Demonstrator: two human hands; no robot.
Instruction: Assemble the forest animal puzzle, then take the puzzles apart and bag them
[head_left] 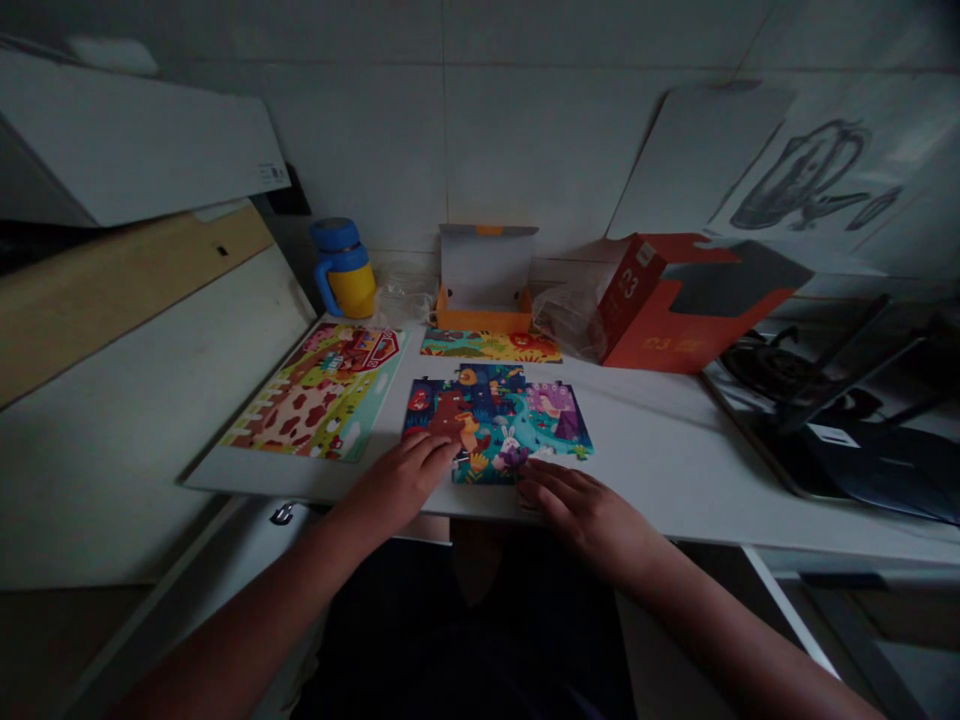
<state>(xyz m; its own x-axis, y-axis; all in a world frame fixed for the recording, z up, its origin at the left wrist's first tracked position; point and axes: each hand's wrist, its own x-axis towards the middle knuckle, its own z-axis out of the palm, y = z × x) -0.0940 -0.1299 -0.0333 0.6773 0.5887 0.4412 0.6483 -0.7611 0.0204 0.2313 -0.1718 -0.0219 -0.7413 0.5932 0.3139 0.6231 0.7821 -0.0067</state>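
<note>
A dark blue jigsaw puzzle [499, 415] with a bear, a rabbit and a purple figure lies on the white table [660, 450]. My left hand [401, 480] rests at its lower left corner, fingers stretched flat and touching the pieces there. My right hand [581, 510] lies flat at the puzzle's lower edge, fingers spread toward the rabbit. Neither hand holds anything that I can make out.
A farm puzzle [319, 390] lies to the left, an orange-yellow puzzle strip [491, 346] behind. An open orange box [484, 285], a bigger red-orange box [675, 300], plastic bags and a blue-yellow mug [343, 266] stand at the back. A gas hob [825, 400] is on the right.
</note>
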